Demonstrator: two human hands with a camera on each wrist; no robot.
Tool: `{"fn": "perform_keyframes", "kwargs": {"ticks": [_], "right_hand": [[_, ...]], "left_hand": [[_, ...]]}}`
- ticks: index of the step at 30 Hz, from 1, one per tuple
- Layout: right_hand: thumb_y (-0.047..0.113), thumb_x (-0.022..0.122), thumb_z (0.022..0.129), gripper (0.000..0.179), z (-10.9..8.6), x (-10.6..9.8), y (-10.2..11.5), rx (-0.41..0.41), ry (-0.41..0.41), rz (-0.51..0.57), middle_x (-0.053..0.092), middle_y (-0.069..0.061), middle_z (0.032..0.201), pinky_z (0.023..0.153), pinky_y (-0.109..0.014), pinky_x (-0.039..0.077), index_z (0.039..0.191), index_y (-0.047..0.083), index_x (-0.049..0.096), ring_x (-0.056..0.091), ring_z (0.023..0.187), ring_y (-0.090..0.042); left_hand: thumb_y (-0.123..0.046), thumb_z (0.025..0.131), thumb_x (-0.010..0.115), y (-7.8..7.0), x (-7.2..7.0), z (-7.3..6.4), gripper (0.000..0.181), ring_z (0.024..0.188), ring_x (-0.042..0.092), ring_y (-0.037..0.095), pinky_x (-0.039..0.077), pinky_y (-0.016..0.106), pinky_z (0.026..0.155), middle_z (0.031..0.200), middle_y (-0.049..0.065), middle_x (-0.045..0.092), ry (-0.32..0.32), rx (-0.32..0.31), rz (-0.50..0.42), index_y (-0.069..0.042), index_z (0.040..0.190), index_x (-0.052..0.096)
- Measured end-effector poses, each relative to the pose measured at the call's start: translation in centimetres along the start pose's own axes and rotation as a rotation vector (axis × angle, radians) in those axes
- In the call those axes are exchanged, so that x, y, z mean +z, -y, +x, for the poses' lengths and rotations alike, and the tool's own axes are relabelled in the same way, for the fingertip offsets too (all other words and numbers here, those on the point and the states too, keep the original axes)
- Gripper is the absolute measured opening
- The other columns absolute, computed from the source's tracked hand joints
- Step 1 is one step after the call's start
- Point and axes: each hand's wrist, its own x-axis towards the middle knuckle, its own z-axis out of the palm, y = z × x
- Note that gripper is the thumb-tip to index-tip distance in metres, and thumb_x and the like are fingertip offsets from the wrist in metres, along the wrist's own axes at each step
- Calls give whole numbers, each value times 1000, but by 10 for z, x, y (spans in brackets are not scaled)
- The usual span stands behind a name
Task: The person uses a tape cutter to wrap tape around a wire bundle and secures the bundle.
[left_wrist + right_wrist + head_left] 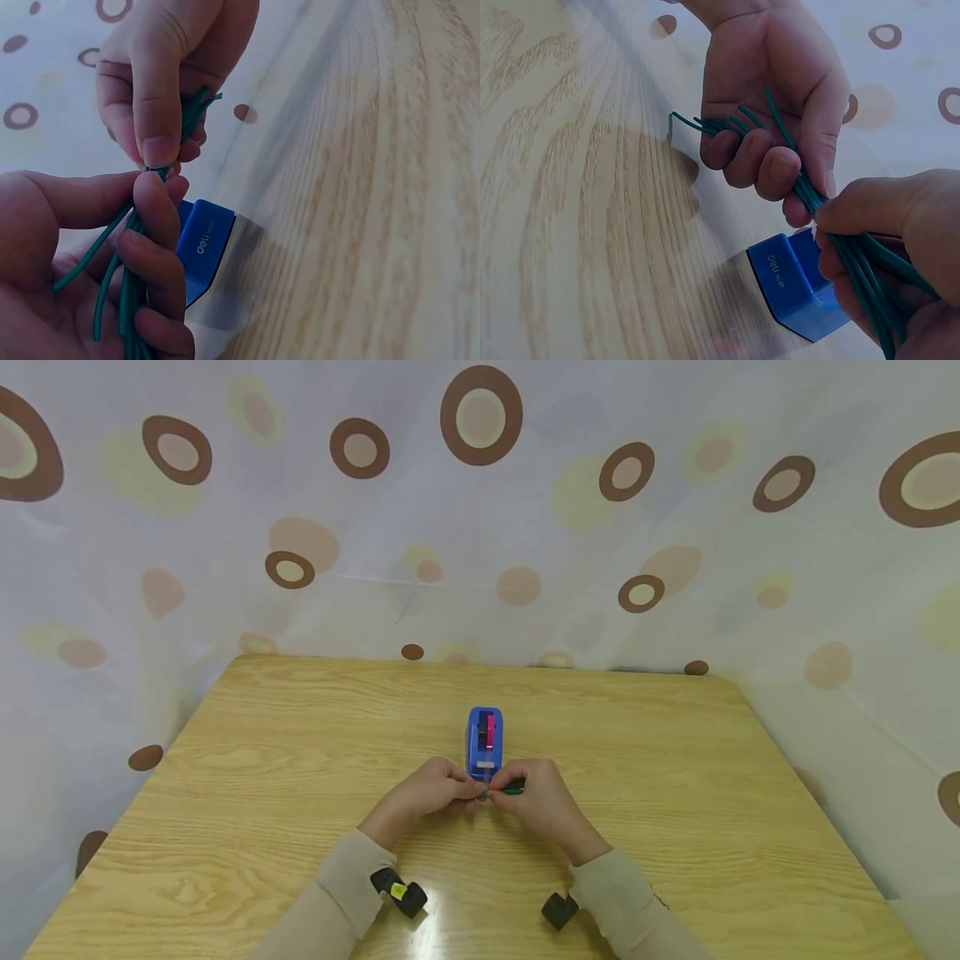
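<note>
A bundle of thin green wires (859, 274) runs between the two hands just in front of a blue tape dispenser (485, 712). My left hand (433, 789) grips one end, its fingers curled round the strands with loose tips sticking out over the palm (101, 307). Thumb and fingers of my right hand (543, 793) pinch the bundle close beside the left fingertips. A clear strip of tape (487, 774) stretches from the dispenser's front down to the fingertips, which hide its end. Inside the dispenser sits a roll with a pink core (491, 732).
Everything is on a light wood-grain table (300, 735). Behind it and at the sides hangs a pale curtain (420, 527) with brown and beige circles. Each wrist carries a black camera on a light band (352, 872).
</note>
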Motion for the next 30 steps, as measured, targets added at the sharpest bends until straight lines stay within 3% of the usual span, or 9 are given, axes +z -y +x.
{"fn": "perform_keyframes", "kwargs": {"ticks": [9,14,19,24,30], "right_hand": [[7,80,83,10,0,0,-2,48,-3,3,72,8,86,81,-38,52,79,15,77,62,85,-14],[9,80,83,9,-1,-1,-1,108,-4,24,71,7,88,82,-38,52,80,17,76,60,86,-16],[10,81,83,9,0,-2,-3,119,-17,46,70,7,85,79,-35,52,81,16,75,61,84,-16],[12,82,82,10,1,-3,-7,113,-16,90,71,4,85,75,-31,55,85,12,73,65,82,-14],[18,82,82,11,1,-5,-7,173,4,109,72,3,88,75,-32,55,87,12,75,66,84,-15]], "left_hand": [[-13,96,65,1,2,-1,18,74,51,11,40,25,67,79,10,73,-58,-17,9,0,95,78],[-17,95,68,0,3,-2,18,68,46,13,36,27,61,76,6,72,-115,10,93,-5,89,79],[-19,95,68,-3,4,-4,18,64,46,13,33,28,58,73,0,70,-151,52,172,-8,84,80],[-18,93,70,-5,4,-4,15,69,55,12,41,29,62,75,1,71,-169,79,193,-11,86,81],[-17,93,71,-6,6,-5,12,71,59,12,45,29,63,77,-2,72,-190,94,234,-13,90,81]]}}
